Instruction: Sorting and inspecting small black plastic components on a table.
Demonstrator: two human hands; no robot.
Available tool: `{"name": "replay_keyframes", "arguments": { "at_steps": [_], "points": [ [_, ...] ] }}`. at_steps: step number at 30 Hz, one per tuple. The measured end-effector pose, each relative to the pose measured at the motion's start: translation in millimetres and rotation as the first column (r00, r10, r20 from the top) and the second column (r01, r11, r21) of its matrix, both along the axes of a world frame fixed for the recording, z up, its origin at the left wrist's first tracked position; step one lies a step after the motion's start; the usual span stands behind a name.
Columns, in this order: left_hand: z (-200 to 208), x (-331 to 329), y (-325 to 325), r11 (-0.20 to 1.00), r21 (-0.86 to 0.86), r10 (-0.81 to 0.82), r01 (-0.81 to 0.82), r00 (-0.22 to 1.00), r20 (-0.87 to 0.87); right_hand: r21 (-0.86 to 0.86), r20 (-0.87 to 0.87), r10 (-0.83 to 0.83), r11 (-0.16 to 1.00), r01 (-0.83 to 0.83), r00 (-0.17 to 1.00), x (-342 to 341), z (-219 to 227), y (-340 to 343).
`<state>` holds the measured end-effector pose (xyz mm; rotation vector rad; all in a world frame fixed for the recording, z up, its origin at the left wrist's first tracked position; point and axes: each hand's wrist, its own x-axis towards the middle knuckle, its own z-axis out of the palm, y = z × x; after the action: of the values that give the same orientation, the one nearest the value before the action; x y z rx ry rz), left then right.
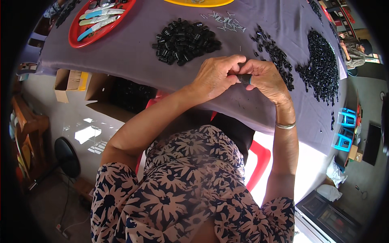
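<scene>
My left hand (216,77) and my right hand (267,79) meet above the near edge of the cloth-covered table, fingers bent and closed. Between the fingertips is a small black piece (244,78) with a blue edge at its right end. Its exact kind is hard to make out, and the fingers partly cover it. Beyond my left hand lies a heap of short black cylindrical pieces (184,41). Small silvery pins or screws (229,22) are scattered farther back. Past my right hand runs a loose band of small black parts (277,54).
A bigger spread of small black parts (320,67) covers the table's right side. At the far left, a red tray (73,34) holds several blue- and pale-handled tools. A yellow tray (198,3) sits at the far edge. Below the table stands an open cardboard box (99,91) with black pieces.
</scene>
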<state>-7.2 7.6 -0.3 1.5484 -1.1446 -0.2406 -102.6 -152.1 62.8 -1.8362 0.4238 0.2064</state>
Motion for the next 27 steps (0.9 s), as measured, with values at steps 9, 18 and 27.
{"name": "replay_keyframes", "arguments": {
  "at_steps": [9,18,27],
  "points": [
    [5,-4,-1,0.998,-0.048,0.037,-0.036,0.999,0.031,0.094,-0.189,0.138,0.988,-0.122,0.972,22,11,-20],
    [1,-1,-1,0.999,-0.050,0.002,0.001,0.999,0.045,-0.110,-0.395,0.160,0.969,-0.219,0.905,36,17,-8],
    [14,3,3,0.976,-0.181,0.145,-0.120,0.981,0.132,0.220,0.204,-0.285,0.946,0.240,0.937,-19,34,-34]
  ]
}}
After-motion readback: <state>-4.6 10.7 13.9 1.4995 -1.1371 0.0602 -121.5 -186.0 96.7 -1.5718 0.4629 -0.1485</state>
